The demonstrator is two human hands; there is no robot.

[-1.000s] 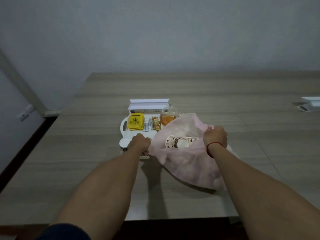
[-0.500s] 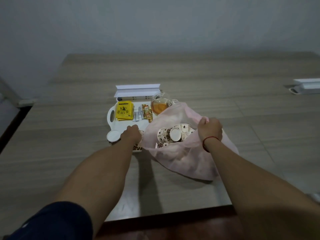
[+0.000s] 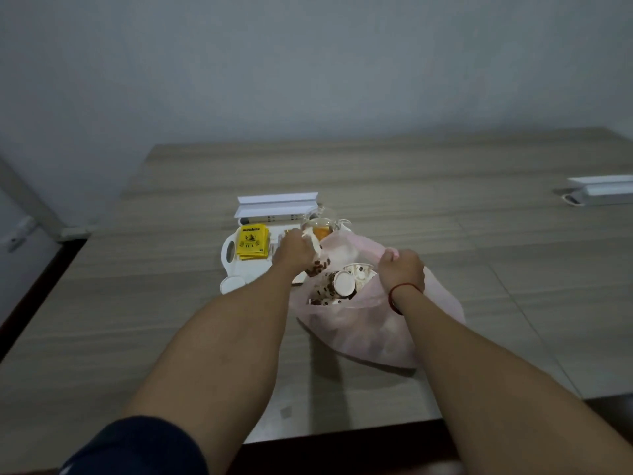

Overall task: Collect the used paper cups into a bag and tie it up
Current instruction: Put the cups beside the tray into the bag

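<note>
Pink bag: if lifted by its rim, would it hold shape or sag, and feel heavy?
Probably sags: the pink bag is thin and slumped, its mouth up only where the right hand grips the rim. Likely light: only paper cups show inside. Those lie loose, so they may shift.

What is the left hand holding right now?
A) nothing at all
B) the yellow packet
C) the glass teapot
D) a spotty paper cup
D: the left hand grips a white paper cup with brown spots at the mouth of the thin pink plastic bag, whose rim the right hand holds. The flat yellow packet lies on the white plastic tray.
</note>
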